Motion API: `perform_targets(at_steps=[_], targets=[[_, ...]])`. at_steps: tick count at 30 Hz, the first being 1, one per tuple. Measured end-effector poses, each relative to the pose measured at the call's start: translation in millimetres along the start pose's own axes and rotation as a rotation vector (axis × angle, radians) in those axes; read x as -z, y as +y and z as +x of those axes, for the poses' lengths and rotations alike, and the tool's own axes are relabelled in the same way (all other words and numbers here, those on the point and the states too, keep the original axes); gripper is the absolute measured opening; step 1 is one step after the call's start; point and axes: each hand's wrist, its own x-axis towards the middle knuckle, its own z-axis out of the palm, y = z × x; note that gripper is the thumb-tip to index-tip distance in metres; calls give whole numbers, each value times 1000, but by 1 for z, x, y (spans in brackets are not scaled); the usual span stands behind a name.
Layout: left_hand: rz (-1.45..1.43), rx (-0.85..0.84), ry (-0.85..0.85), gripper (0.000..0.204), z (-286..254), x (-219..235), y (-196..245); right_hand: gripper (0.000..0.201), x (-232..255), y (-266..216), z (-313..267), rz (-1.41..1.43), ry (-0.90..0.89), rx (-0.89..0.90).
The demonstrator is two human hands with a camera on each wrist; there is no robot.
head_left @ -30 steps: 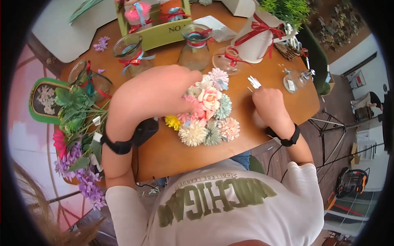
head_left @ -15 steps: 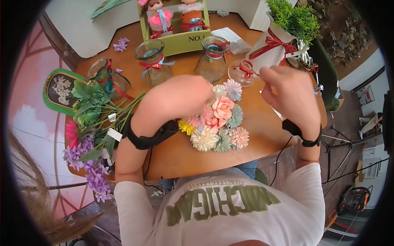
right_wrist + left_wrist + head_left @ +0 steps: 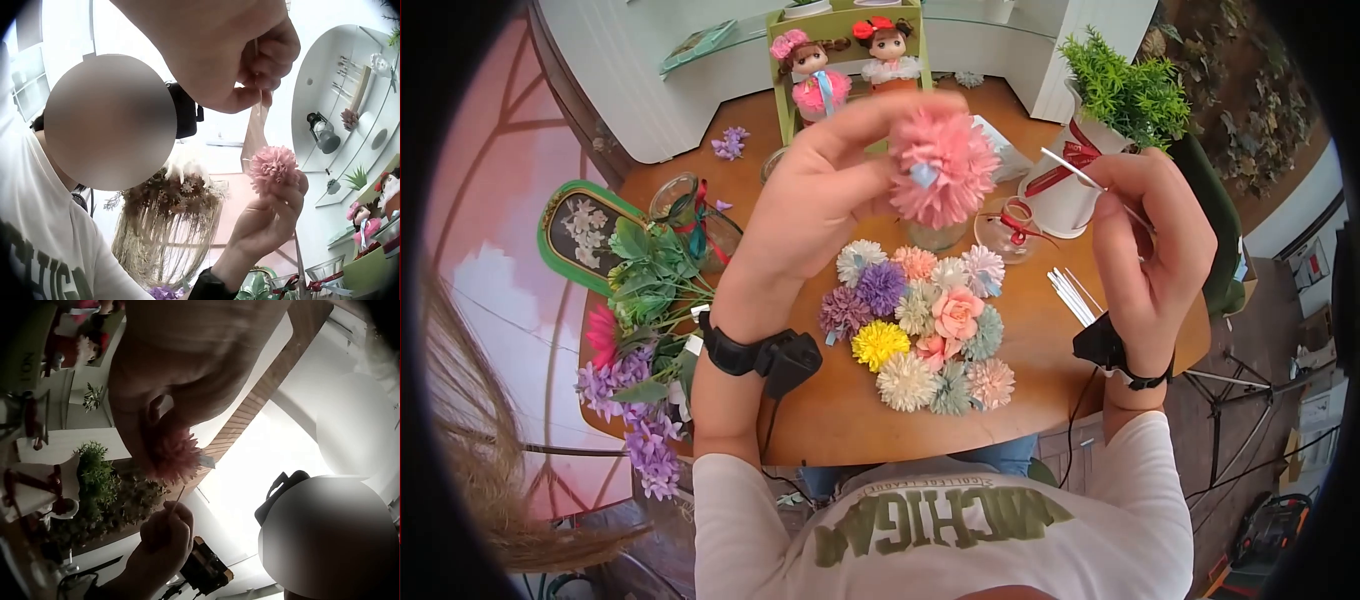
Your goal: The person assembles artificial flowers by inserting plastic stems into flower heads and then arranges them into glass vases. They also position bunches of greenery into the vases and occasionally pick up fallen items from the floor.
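Raised above the table, my left hand (image 3: 825,185) holds a fluffy pink artificial flower head (image 3: 945,165) by its fingertips. A small pale-blue tab (image 3: 924,175) shows on the flower. My right hand (image 3: 1160,225) pinches a thin white stick (image 3: 1072,168) between thumb and fingers, its tip pointing toward the flower. In the left wrist view the stick (image 3: 181,492) ends close to the flower's petals (image 3: 175,456). Below, artificial flower heads (image 3: 883,345) in yellow, purple, cream, peach and grey-green lie grouped on the table. Several more white sticks (image 3: 1070,296) lie near my right wrist.
Long-stemmed artificial flowers (image 3: 645,370) and a green-framed picture (image 3: 585,235) are at the left. A ribboned glass vase (image 3: 700,225) and a small glass jar (image 3: 1008,235) stand farther back. Two dolls (image 3: 810,80) sit in a green box; a white potted plant (image 3: 1120,95) is at right.
My left hand has risen from the flower heads with the pink one in its fingers. The right hand, earlier low over the white sticks, has come up holding one. The head view has tilted up.
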Motion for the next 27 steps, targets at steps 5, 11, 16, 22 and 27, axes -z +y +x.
perform_targets(at_steps=[5, 11, 16, 22, 27], targets=[[-28, -96, -179, 25, 3, 7, -13, 11, 0, 0, 1, -120, -32, 171], [-113, 81, -62, 26, -1, -11, 7, 9, 2, -2, -3, -116, -24, 227], [328, -52, 44, 40, -4, -17, 2, 11, 1, -6, -6, -120, -57, 221], [766, -86, 112, 37, -4, -17, 0, 16, -4, -12, -8, -73, -132, 251], [676, -41, 185, 35, -8, -25, 1, 19, -11, -7, -11, -91, -136, 257]])
